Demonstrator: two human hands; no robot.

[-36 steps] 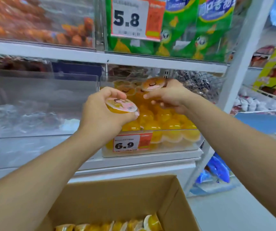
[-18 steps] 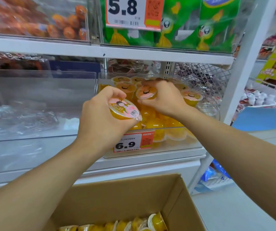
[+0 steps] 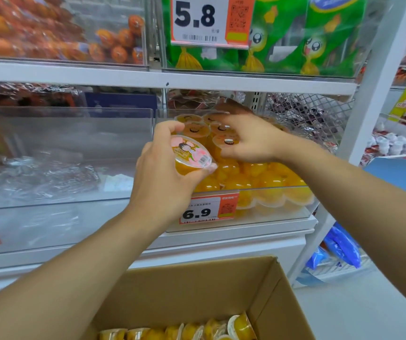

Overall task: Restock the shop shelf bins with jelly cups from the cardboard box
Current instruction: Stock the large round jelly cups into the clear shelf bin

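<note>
Nearest the camera, an open cardboard box (image 3: 197, 290) sits below the shelving, with a row of orange jelly cups (image 3: 184, 331) lying on their sides along its bottom edge. Above the box, both bare forearms reach toward the middle shelf (image 3: 221, 238). The left hand (image 3: 165, 177) grips one jelly cup (image 3: 190, 155), fingers and thumb curled round its rim, the pink printed lid tilted toward the camera; this cup is held just in front of the clear bin (image 3: 270, 214) and above its front wall. The right hand (image 3: 251, 141) is over the bin's contents with fingers loosely spread and bent; the fingertips lie on or just above the lids of the top cups, and whether they pinch one cannot be told. The bin is filled with stacked jelly cups (image 3: 258, 177), and its front carries a price tag reading 6.9 (image 3: 209, 209). To the left stands a second clear bin (image 3: 74, 153) holding crinkled transparent wrappers. Behind the bins a wire mesh panel (image 3: 304, 114) shows. On the upper shelf (image 3: 148, 78), red sausages (image 3: 37, 33) fill the left bin and green snack bags (image 3: 307, 40) the right, behind a tag reading 5.8 (image 3: 209, 20).
</note>
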